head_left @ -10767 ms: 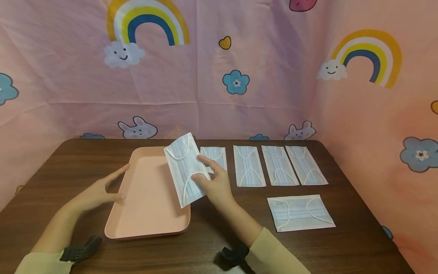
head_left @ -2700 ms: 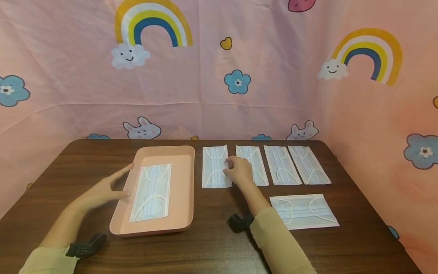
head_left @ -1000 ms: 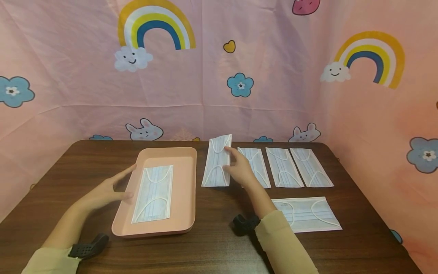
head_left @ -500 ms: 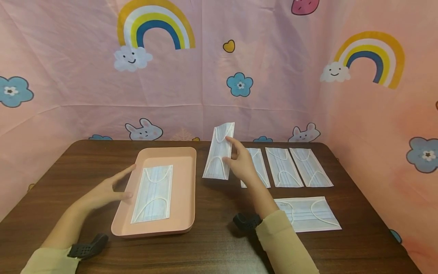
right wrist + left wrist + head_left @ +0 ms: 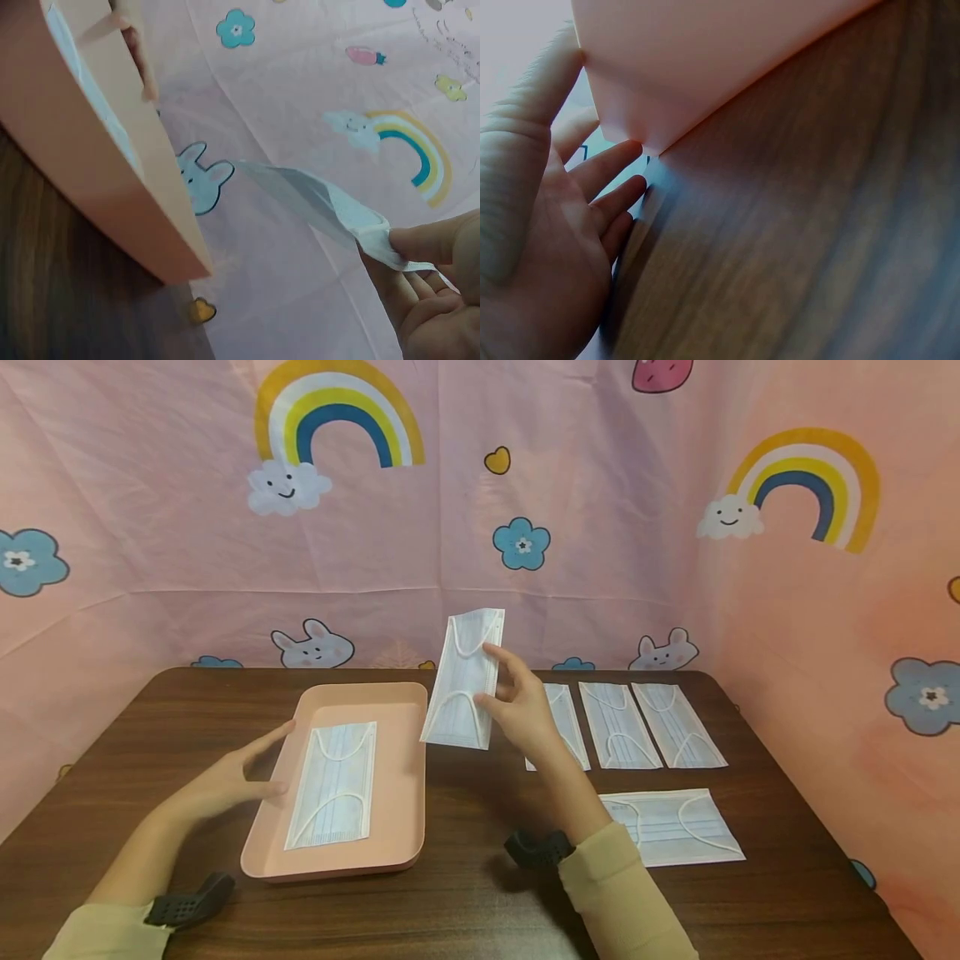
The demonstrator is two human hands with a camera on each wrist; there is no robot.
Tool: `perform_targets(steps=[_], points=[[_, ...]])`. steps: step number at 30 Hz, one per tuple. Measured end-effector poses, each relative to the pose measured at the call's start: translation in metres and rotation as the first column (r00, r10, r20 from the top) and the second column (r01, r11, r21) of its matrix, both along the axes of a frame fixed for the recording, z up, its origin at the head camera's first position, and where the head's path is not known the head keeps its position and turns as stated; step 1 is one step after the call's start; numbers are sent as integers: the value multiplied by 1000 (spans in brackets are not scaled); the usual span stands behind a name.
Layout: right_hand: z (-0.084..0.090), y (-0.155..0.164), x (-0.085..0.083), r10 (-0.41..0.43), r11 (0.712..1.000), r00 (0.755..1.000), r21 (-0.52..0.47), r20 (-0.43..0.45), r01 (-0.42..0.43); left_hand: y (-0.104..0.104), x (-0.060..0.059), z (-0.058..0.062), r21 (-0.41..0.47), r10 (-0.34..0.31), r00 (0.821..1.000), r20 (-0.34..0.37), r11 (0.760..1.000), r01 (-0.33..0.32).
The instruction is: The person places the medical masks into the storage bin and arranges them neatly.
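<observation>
My right hand [image 5: 522,706] pinches the right edge of a pale blue face mask [image 5: 463,681], raised over the table just right of the tray. The right wrist view shows that face mask [image 5: 315,199] edge-on, its side between thumb and fingers. My left hand [image 5: 225,781] rests with fingers spread against the left rim of a peach tray [image 5: 401,843]; in the left wrist view its fingertips [image 5: 630,154] are at the tray's outer side [image 5: 675,67]. Inside the tray lies another face mask [image 5: 335,785], ear loops up.
Right of the held mask, a row of face masks lies on the brown table [image 5: 465,910]: one partly hidden by my right hand [image 5: 566,727], one in the middle [image 5: 621,727] and one at the end [image 5: 679,727]. A sideways mask [image 5: 675,828] lies nearer me. A printed curtain stands behind.
Earlier, my right hand laid one mask in the tray. Since then it has gripped the row's leftmost mask, lifted it and brought it slightly left. My left hand has stayed at the tray.
</observation>
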State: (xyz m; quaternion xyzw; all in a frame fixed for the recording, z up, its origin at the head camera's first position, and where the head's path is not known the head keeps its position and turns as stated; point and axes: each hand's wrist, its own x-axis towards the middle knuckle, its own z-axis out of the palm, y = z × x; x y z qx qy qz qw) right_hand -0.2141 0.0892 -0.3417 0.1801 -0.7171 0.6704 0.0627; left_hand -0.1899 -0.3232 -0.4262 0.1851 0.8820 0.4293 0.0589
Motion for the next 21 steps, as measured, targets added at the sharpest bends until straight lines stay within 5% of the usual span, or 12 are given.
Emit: perform_targets(steps=[8, 21], points=[[6, -16, 3, 107, 992, 993, -68, 57, -103, -2, -1, 0, -24, 4, 1000, -10, 1000, -5], [-13, -43, 6, 185, 980, 977, -90, 111, -175, -1, -1, 1, -33, 23, 999, 24, 999, -23]])
